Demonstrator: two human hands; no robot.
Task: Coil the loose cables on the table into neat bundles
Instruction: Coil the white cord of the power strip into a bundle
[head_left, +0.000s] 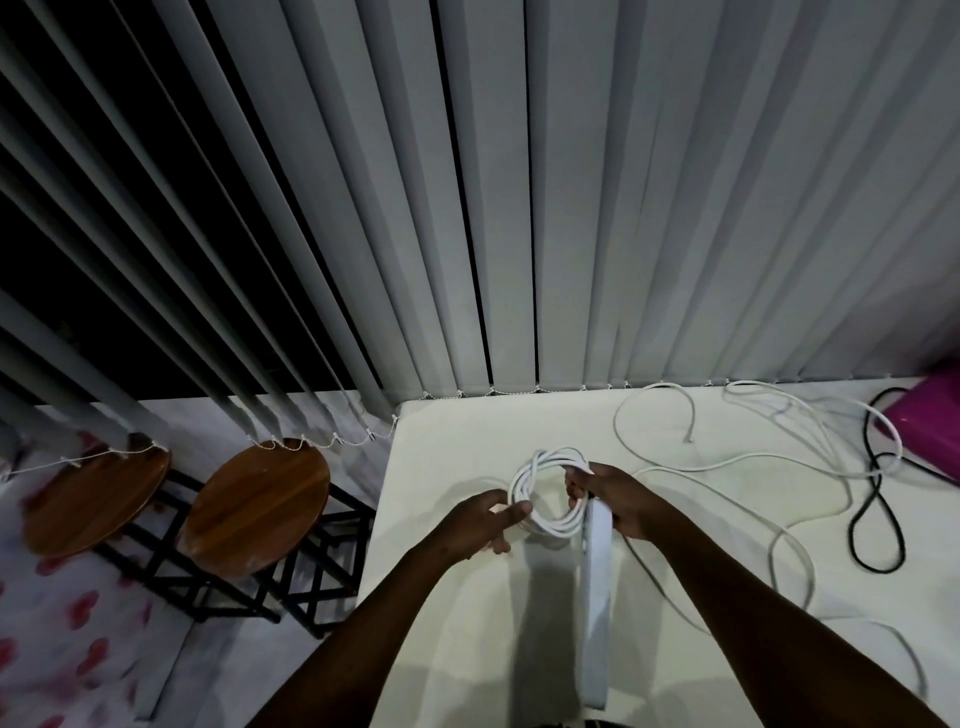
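A white cable coil (546, 526) of several loops is held up above the white table (457, 441). My left hand (480, 525) pinches the coil's left side. My right hand (608, 501) grips its right side together with a long white power strip (596, 597) that hangs down toward me. More loose white cable (737, 462) trails from my right hand across the table to the right. A second white cable (649, 410) loops near the far edge. A black cable (878, 499) lies curled at the right.
A magenta box (930, 410) sits at the table's far right edge. Grey vertical blinds (519, 208) hang right behind the table. Two round wooden stools (254, 512) on black frames stand on the floor to the left.
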